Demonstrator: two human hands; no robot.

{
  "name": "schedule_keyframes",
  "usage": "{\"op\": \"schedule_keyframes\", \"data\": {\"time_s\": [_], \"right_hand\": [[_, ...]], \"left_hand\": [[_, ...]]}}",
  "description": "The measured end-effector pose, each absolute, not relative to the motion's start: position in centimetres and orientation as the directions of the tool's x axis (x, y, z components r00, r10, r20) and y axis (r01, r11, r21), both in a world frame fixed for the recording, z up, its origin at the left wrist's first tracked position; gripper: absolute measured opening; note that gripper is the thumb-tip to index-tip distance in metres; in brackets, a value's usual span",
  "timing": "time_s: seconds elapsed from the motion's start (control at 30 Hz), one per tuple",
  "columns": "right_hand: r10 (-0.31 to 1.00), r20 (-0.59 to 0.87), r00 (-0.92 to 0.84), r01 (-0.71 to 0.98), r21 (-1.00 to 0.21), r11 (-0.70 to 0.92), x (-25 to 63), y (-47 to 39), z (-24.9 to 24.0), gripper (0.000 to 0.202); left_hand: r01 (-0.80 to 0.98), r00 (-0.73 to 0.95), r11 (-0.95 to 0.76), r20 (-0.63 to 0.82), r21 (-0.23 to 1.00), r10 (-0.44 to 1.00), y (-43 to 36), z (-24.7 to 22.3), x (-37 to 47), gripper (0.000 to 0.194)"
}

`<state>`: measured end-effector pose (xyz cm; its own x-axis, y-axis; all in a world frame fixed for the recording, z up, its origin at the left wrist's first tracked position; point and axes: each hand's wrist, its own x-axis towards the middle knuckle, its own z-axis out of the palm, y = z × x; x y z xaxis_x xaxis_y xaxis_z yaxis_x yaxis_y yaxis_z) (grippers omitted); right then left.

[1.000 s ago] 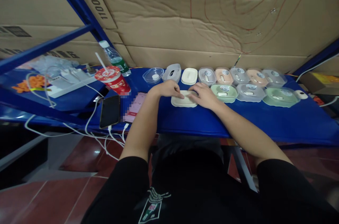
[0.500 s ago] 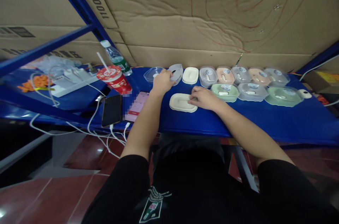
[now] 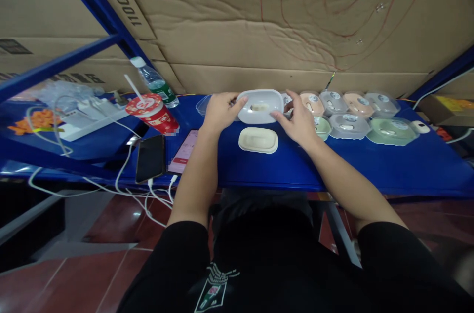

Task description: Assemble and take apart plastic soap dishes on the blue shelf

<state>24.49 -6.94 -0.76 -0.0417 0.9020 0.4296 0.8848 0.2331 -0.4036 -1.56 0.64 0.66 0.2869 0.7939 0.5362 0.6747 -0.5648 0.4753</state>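
Observation:
Between both hands I hold a grey-white oval lid [image 3: 249, 114] with a slot in its middle, raised above the table. My left hand [image 3: 224, 111] pinches its left end; my right hand [image 3: 299, 120] grips its right end. Just below lies a cream oblong piece [image 3: 258, 140] with a raised rim, flat on the blue table, touched by neither hand. Behind my left hand part of a clear plastic tub [image 3: 202, 104] shows. The square cream piece at the back is hidden behind the lid.
Lidded boxes in peach [image 3: 311, 103], grey [image 3: 350, 126] and green [image 3: 392, 130] stand in two rows on the right. Two phones, one a dark phone [image 3: 150, 159], lie on the left with charging cables. Behind them stand a red cup [image 3: 153, 113] with a straw and a water bottle [image 3: 157, 85].
My left hand has picked up the lid from the back and brought it rightward. My right hand has left the cream oblong piece and taken the lid's other end.

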Motion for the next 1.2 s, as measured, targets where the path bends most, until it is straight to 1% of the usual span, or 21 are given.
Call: {"op": "schedule_keyframes", "data": {"time_s": [0.03, 0.1, 0.17, 0.23, 0.3, 0.33, 0.4, 0.5, 0.57, 0.63, 0.7, 0.77, 0.83, 0.9, 0.97, 1.0, 1.07, 1.13, 1.2], "right_hand": [[0.909, 0.416, -0.036, 0.883, -0.413, 0.224, 24.5, -7.0, -0.6, 0.070], [0.931, 0.363, -0.039, 0.889, -0.413, 0.199, 24.5, -7.0, -0.3, 0.059], [0.957, 0.282, -0.063, 0.907, -0.384, 0.172, 24.3, -7.1, -0.3, 0.053], [0.975, 0.189, -0.112, 0.925, -0.340, 0.172, 24.1, -7.1, -0.4, 0.055], [0.979, 0.103, -0.175, 0.936, -0.290, 0.198, 23.8, -7.3, -0.5, 0.066], [0.976, 0.067, -0.207, 0.938, -0.270, 0.218, 23.7, -7.4, -0.6, 0.070], [0.964, 0.020, -0.264, 0.934, -0.245, 0.261, 23.5, -7.7, -0.6, 0.070], [0.948, -0.002, -0.318, 0.923, -0.231, 0.309, 23.2, -7.9, -0.5, 0.064], [0.943, -0.012, -0.333, 0.921, -0.221, 0.322, 23.2, -8.0, -0.4, 0.068], [0.941, -0.024, -0.339, 0.919, -0.221, 0.325, 23.3, -8.1, -0.4, 0.072], [0.942, -0.046, -0.331, 0.926, -0.208, 0.315, 23.3, -8.1, -0.4, 0.073], [0.949, -0.064, -0.309, 0.939, -0.179, 0.294, 23.3, -8.1, -0.6, 0.071], [0.955, -0.066, -0.291, 0.947, -0.159, 0.277, 23.3, -8.0, -0.8, 0.069], [0.956, -0.047, -0.288, 0.947, -0.162, 0.278, 23.2, -8.0, -1.0, 0.068], [0.959, -0.010, -0.282, 0.945, -0.176, 0.276, 23.0, -8.0, -1.1, 0.068], [0.961, 0.013, -0.275, 0.944, -0.187, 0.272, 23.0, -8.0, -1.1, 0.069], [0.965, 0.058, -0.257, 0.942, -0.206, 0.264, 22.9, -8.0, -1.1, 0.070], [0.965, 0.088, -0.245, 0.942, -0.213, 0.259, 22.9, -8.0, -1.0, 0.069], [0.966, 0.107, -0.237, 0.944, -0.209, 0.255, 23.0, -7.9, -1.0, 0.065]], "left_hand": [[0.664, 0.342, -0.577, 0.493, 0.476, 0.800, 0.5, 0.7, -1.6, 0.048], [0.649, 0.431, -0.581, 0.392, 0.492, 0.813, 0.3, 0.8, -1.9, 0.047], [0.663, 0.485, -0.535, 0.244, 0.523, 0.840, 0.1, 0.9, -2.1, 0.043], [0.708, 0.507, -0.452, 0.055, 0.542, 0.860, 0.0, 1.0, -2.2, 0.040], [0.753, 0.512, -0.383, -0.112, 0.534, 0.851, 0.0, 1.0, -2.1, 0.041], [0.772, 0.510, -0.362, -0.169, 0.523, 0.843, -0.1, 1.0, -2.0, 0.040], [0.817, 0.479, -0.335, -0.229, 0.470, 0.848, -0.1, 0.9, -1.6, 0.040], [0.877, 0.422, -0.325, -0.244, 0.353, 0.873, 0.1, 0.6, -1.0, 0.041], [0.883, 0.430, -0.347, -0.249, 0.316, 0.868, 0.2, 0.4, -0.8, 0.041], [0.871, 0.450, -0.356, -0.261, 0.337, 0.854, 0.4, 0.1, -0.7, 0.041], [0.857, 0.438, -0.328, -0.226, 0.397, 0.870, 0.6, -0.1, -0.9, 0.041], [0.840, 0.373, -0.282, -0.116, 0.463, 0.921, 1.0, -0.5, -1.1, 0.041], [0.826, 0.272, -0.259, 0.049, 0.501, 0.961, 1.6, -1.0, -1.4, 0.038], [0.830, 0.186, -0.254, 0.184, 0.497, 0.965, 2.2, -1.7, -1.6, 0.028], [0.850, 0.147, -0.250, 0.247, 0.464, 0.958, 2.6, -2.3, -1.8, 0.018], [0.864, 0.148, -0.245, 0.244, 0.439, 0.958, 2.8, -2.5, -1.8, 0.020], [0.895, 0.180, -0.237, 0.180, 0.378, 0.967, 2.9, -2.9, -1.8, 0.027], [0.913, 0.209, -0.231, 0.103, 0.336, 0.973, 2.9, -3.0, -1.7, 0.026], [0.917, 0.215, -0.228, 0.076, 0.327, 0.974, 2.7, -3.0, -1.5, 0.021]]}}
